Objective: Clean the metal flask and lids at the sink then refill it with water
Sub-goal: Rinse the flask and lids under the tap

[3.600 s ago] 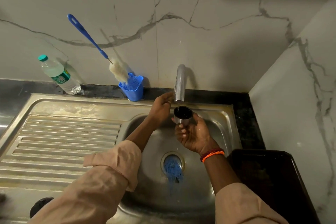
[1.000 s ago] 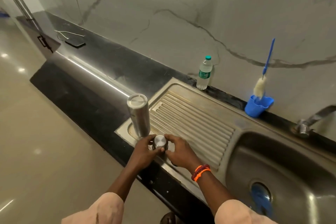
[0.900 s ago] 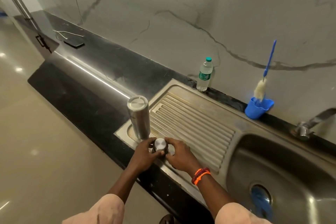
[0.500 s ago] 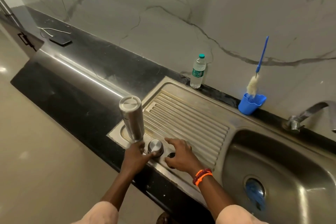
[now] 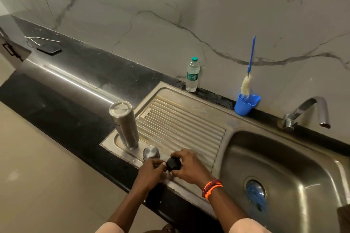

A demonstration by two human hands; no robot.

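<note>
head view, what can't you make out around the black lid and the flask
- Black lid: underside and threads hidden by the right hand and left hand holding it.
- Metal flask: stands inverted on the drainboard, so its mouth and inside are hidden.
- Flask's printed mark: too small to read.
- Small steel cap: inside faces down.

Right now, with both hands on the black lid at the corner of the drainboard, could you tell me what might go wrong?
The black lid, gripped by the right hand and touched by the left hand, sits near the counter's front edge; a slip could send it to the floor. The metal cap and the upended metal flask stand close by, so a stray nudge might topple either.
</note>
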